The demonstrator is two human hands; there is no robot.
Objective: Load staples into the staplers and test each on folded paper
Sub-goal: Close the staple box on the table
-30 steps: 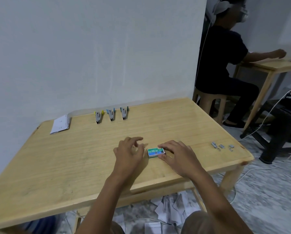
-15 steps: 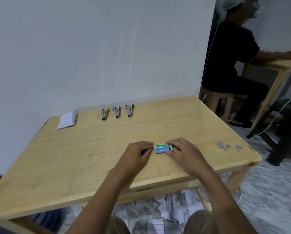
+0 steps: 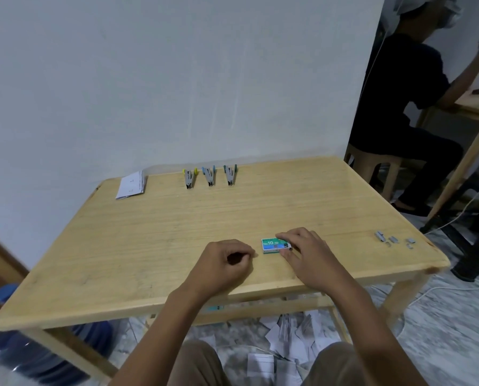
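Lining the far edge, folded paper (image 3: 131, 185) and three staplers (image 3: 210, 176) lie untouched. Near, left hand (image 3: 221, 266) curls in, nothing visible inside. Right hand (image 3: 305, 252) pinches the staple box (image 3: 273, 244) flat, likely steadying it to open. Loose staples (image 3: 394, 240) sit right.

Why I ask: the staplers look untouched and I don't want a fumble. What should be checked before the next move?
1. Staple box held steady: ok, the right hand grips it on the table.
2. Box open: cannot tell; only a white bit shows at its right end.
3. Left hand free: ok, curled beside the box, nothing visible in it.
4. Staplers present: ok, three in a row near the far edge.
5. Folded paper ready: ok, stacked left of the staplers.
6. Loose staples safe: probably not ok, they lie close to the right edge.
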